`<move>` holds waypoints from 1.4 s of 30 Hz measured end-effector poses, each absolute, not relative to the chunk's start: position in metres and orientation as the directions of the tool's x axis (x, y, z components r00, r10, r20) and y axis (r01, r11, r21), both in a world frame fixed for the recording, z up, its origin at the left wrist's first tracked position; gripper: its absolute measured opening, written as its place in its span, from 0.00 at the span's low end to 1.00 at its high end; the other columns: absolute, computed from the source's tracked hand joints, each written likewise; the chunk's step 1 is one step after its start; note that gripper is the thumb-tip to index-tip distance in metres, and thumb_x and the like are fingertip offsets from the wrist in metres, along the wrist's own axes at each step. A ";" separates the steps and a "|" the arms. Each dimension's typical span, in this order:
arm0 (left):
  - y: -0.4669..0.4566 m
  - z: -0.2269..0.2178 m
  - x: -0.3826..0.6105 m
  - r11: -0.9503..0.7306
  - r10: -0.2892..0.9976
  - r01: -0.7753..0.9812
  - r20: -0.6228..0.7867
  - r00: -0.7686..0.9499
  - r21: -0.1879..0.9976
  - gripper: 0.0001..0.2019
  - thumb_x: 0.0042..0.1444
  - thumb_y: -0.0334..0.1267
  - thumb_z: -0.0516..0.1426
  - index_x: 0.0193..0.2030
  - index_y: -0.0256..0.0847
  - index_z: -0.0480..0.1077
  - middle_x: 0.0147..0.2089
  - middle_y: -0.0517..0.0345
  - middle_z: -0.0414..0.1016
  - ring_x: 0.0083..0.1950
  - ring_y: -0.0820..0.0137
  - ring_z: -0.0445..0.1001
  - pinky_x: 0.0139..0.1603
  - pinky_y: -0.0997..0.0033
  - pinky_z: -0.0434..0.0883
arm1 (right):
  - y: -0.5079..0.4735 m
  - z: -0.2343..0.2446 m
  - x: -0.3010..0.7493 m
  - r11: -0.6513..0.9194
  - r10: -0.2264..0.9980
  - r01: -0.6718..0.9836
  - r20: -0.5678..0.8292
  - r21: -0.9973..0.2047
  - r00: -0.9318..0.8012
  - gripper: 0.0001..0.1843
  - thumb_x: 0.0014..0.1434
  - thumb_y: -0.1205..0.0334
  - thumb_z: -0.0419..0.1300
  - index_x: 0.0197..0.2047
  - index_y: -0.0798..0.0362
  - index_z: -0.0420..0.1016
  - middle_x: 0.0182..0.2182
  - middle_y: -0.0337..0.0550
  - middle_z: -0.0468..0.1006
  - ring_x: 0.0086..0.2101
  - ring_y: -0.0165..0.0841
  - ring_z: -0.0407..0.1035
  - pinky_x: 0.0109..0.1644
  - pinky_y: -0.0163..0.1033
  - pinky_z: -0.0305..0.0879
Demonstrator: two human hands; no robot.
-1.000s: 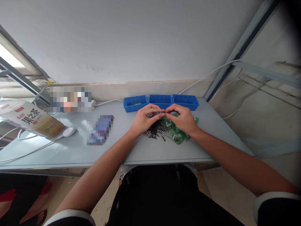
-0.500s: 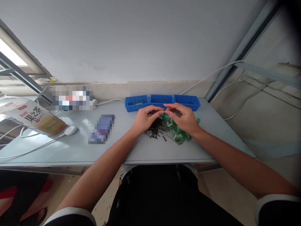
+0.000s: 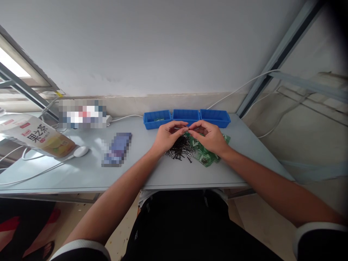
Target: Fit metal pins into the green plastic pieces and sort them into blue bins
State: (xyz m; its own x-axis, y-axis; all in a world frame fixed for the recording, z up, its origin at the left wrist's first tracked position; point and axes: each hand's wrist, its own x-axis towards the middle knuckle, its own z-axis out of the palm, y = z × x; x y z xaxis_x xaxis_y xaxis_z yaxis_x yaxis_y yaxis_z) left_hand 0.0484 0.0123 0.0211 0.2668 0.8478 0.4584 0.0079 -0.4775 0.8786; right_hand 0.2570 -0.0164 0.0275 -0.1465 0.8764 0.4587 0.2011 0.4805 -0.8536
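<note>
Pinching lightly over the pile, we judge, suits such small work. On the counter [image 3: 163,175], loose screws [image 3: 181,148] lie beside green plastic [image 3: 209,154], pale bits in or on it. Above, our left hand [image 3: 165,139] and right hand [image 3: 211,137] meet at the fingertips; their grip we cannot tell. Behind, the left bin [image 3: 157,124] holds pale-green bits; the right bin's [image 3: 216,115] contents escape us.

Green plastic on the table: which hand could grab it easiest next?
Probably the right hand: it's closer to the green plastic, while the left hand is by the dark screws. Both hands meet in the middle, though, so either may be busy.
</note>
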 end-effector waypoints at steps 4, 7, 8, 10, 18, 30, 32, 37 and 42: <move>0.013 0.020 0.049 -0.405 0.877 -0.059 0.406 0.259 0.912 0.19 0.57 0.48 0.71 0.51 0.40 0.82 0.46 0.49 0.86 0.46 0.65 0.83 0.53 0.59 0.81 | -0.017 0.027 0.256 0.435 0.896 0.126 0.414 -0.892 -0.162 0.16 0.62 0.47 0.72 0.45 0.48 0.81 0.43 0.46 0.87 0.43 0.42 0.83 0.54 0.54 0.83; 0.016 0.019 0.048 -0.371 0.885 -0.060 0.372 0.280 0.927 0.16 0.59 0.49 0.70 0.47 0.39 0.83 0.49 0.48 0.86 0.48 0.64 0.84 0.58 0.57 0.80 | -0.018 0.027 0.254 0.435 0.891 0.075 0.417 -0.897 -0.181 0.16 0.62 0.48 0.72 0.47 0.48 0.80 0.43 0.46 0.86 0.44 0.42 0.83 0.53 0.53 0.84; 0.017 0.019 0.048 -0.369 0.883 -0.063 0.371 0.288 0.927 0.15 0.60 0.48 0.70 0.46 0.39 0.83 0.50 0.48 0.86 0.50 0.64 0.84 0.60 0.56 0.79 | -0.018 0.027 0.254 0.438 0.889 0.066 0.421 -0.896 -0.181 0.16 0.63 0.48 0.71 0.48 0.48 0.79 0.43 0.46 0.86 0.44 0.41 0.83 0.53 0.52 0.84; 0.018 0.018 0.048 -0.371 0.877 -0.082 0.378 0.296 0.925 0.15 0.62 0.48 0.68 0.47 0.38 0.82 0.52 0.47 0.86 0.51 0.64 0.83 0.60 0.57 0.79 | -0.018 0.026 0.255 0.438 0.890 0.073 0.421 -0.896 -0.175 0.16 0.64 0.48 0.70 0.48 0.47 0.78 0.43 0.46 0.86 0.44 0.41 0.83 0.51 0.51 0.84; 0.019 0.015 0.043 -0.593 0.794 0.210 0.522 0.312 0.777 0.12 0.65 0.49 0.66 0.49 0.47 0.85 0.46 0.52 0.85 0.45 0.66 0.82 0.46 0.63 0.78 | -0.014 0.026 0.259 0.458 0.888 0.187 0.436 -0.869 -0.144 0.16 0.63 0.46 0.70 0.49 0.47 0.82 0.40 0.45 0.86 0.40 0.41 0.82 0.42 0.48 0.84; 0.015 0.022 0.042 -0.651 0.740 0.185 0.563 0.368 0.736 0.08 0.66 0.41 0.65 0.49 0.46 0.85 0.49 0.50 0.83 0.47 0.67 0.81 0.46 0.65 0.78 | -0.009 0.024 0.260 0.359 0.929 0.174 0.334 -0.917 -0.161 0.15 0.62 0.46 0.71 0.42 0.48 0.82 0.38 0.45 0.86 0.36 0.40 0.82 0.36 0.46 0.82; 0.015 0.023 0.042 -0.658 0.734 0.182 0.567 0.374 0.731 0.09 0.67 0.41 0.64 0.50 0.46 0.84 0.49 0.50 0.83 0.48 0.67 0.81 0.45 0.66 0.78 | -0.009 0.024 0.260 0.358 0.929 0.204 0.326 -0.911 -0.175 0.15 0.62 0.46 0.70 0.43 0.48 0.82 0.37 0.45 0.86 0.36 0.40 0.82 0.35 0.45 0.81; 0.014 0.022 0.043 -0.636 0.746 0.148 0.554 0.370 0.758 0.14 0.67 0.42 0.64 0.57 0.46 0.82 0.50 0.50 0.83 0.49 0.67 0.81 0.49 0.64 0.80 | -0.012 0.026 0.258 0.393 0.915 0.249 0.348 -0.885 -0.206 0.15 0.63 0.46 0.69 0.42 0.49 0.80 0.36 0.44 0.86 0.36 0.40 0.82 0.41 0.45 0.81; 0.016 0.020 0.044 -0.565 0.791 0.086 0.510 0.338 0.820 0.27 0.64 0.42 0.66 0.69 0.45 0.72 0.49 0.51 0.84 0.51 0.65 0.83 0.58 0.59 0.80 | -0.008 0.022 0.256 0.408 0.908 0.268 0.357 -0.873 -0.219 0.14 0.65 0.46 0.66 0.44 0.49 0.79 0.40 0.45 0.86 0.37 0.39 0.82 0.41 0.45 0.80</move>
State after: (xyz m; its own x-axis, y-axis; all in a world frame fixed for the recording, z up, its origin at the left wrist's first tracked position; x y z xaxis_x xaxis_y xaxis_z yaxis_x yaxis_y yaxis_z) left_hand 0.0439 0.0158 0.0196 0.3375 0.7912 0.5100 0.0859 -0.5654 0.8203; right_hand 0.2558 -0.0083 0.0215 -0.2192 0.9078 0.3575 0.2676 0.4083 -0.8728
